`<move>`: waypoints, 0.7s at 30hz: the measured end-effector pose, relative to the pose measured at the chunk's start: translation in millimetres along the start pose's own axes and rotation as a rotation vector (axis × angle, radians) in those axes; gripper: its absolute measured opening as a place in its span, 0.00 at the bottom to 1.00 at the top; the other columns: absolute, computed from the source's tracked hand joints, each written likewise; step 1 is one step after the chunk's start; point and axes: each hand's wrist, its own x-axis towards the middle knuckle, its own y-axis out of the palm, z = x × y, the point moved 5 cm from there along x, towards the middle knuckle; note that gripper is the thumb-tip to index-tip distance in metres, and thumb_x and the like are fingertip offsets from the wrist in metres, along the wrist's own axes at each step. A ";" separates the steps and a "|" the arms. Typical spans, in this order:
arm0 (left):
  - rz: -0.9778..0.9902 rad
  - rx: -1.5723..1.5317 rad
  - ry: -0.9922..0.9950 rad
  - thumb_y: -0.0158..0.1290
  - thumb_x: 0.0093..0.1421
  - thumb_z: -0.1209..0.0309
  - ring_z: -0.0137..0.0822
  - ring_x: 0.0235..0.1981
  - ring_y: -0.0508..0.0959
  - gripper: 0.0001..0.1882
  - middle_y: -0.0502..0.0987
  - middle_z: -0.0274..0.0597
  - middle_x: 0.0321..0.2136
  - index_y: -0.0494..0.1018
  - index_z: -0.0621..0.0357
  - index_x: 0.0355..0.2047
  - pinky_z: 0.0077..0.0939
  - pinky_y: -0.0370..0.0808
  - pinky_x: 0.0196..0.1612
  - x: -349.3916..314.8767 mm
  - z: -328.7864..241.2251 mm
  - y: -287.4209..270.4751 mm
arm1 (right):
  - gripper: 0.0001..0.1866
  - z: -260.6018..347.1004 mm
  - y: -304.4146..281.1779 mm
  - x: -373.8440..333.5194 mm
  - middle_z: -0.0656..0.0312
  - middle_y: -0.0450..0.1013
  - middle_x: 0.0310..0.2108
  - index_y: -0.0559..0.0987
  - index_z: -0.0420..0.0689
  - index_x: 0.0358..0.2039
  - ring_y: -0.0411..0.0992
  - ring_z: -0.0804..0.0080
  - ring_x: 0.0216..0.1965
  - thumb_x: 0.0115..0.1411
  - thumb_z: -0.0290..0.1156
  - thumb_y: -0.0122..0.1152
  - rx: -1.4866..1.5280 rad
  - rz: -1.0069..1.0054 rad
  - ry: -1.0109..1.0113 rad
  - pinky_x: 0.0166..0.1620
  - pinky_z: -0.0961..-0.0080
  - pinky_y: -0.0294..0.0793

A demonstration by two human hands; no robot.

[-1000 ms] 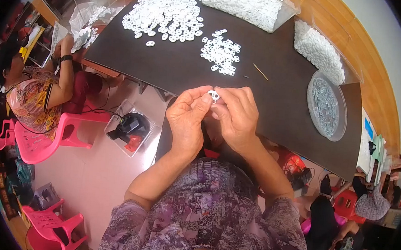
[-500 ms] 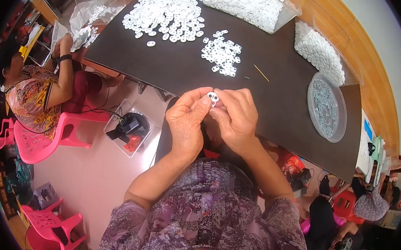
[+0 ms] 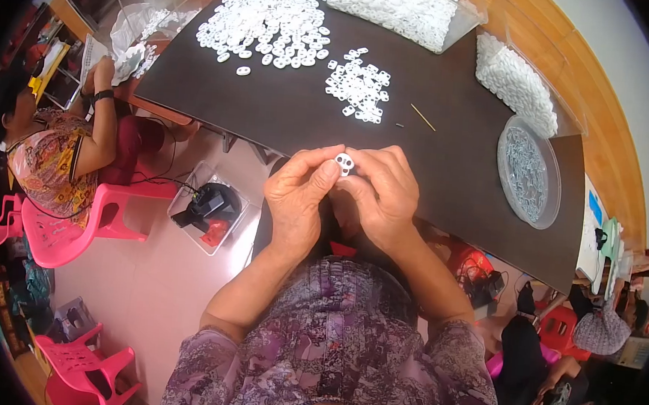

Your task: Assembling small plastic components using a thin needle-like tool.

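While oval white plastic pieces, smaller holed white plates, a thin golden stick and a round clear plastic tub rest on the dark table, the left hand and right hand pinch a small white holed piece between them.

Fairly bright, soft light fills the room, its source out of frame. The desk stays dark, while the white pile at its far left corner is nearly washed out, single pieces merging. Off the near edge, the pink floor carries a whitish glare; beyond the near right corner, things sink into dimness. The left hand and right hand look reasonably sharp, fine detail soft. Fisheye distortion bows the desk's edges, and black vignetting closes both sides.
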 end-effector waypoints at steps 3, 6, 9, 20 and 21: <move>0.018 -0.012 0.003 0.54 0.58 0.77 0.23 0.33 0.72 0.10 0.75 0.36 0.33 0.76 0.67 0.40 0.15 0.69 0.37 0.3 -0.5 0.0 | 0.19 0.7 0.9 0.4 0.57 0.73 0.29 0.77 0.37 0.36 0.68 0.62 0.28 0.40 0.21 0.68 0.008 -0.008 -0.016 0.29 0.72 0.69; 0.031 0.035 0.076 0.54 0.58 0.77 0.23 0.31 0.71 0.10 0.74 0.35 0.31 0.75 0.67 0.40 0.14 0.68 0.35 0.8 -1.3 -1.1 | 0.20 1.6 2.4 0.4 0.57 0.73 0.29 0.77 0.37 0.36 0.68 0.62 0.27 0.39 0.21 0.68 0.013 -0.017 -0.035 0.28 0.72 0.68; 0.008 0.076 0.126 0.53 0.58 0.76 0.22 0.29 0.70 0.10 0.73 0.33 0.29 0.75 0.66 0.40 0.14 0.68 0.34 0.3 1.3 -3.0 | 0.20 2.0 5.2 -0.2 0.57 0.73 0.28 0.76 0.36 0.36 0.68 0.63 0.27 0.38 0.20 0.68 0.023 -0.029 -0.049 0.28 0.73 0.68; -0.028 -0.123 0.049 0.53 0.60 0.71 0.20 0.31 0.70 0.10 0.74 0.34 0.30 0.73 0.66 0.38 0.14 0.68 0.37 6.5 8.9 -6.3 | 0.20 2.1 14.1 4.8 0.57 0.72 0.28 0.75 0.37 0.37 0.67 0.63 0.27 0.40 0.20 0.67 0.042 0.039 -0.009 0.27 0.73 0.67; -0.027 -0.123 0.046 0.53 0.60 0.71 0.20 0.31 0.70 0.10 0.74 0.34 0.30 0.73 0.66 0.38 0.14 0.68 0.37 6.4 8.0 -5.0 | 0.20 1.3 13.6 4.4 0.57 0.72 0.28 0.75 0.37 0.37 0.68 0.63 0.27 0.41 0.20 0.67 0.049 0.036 -0.001 0.28 0.73 0.67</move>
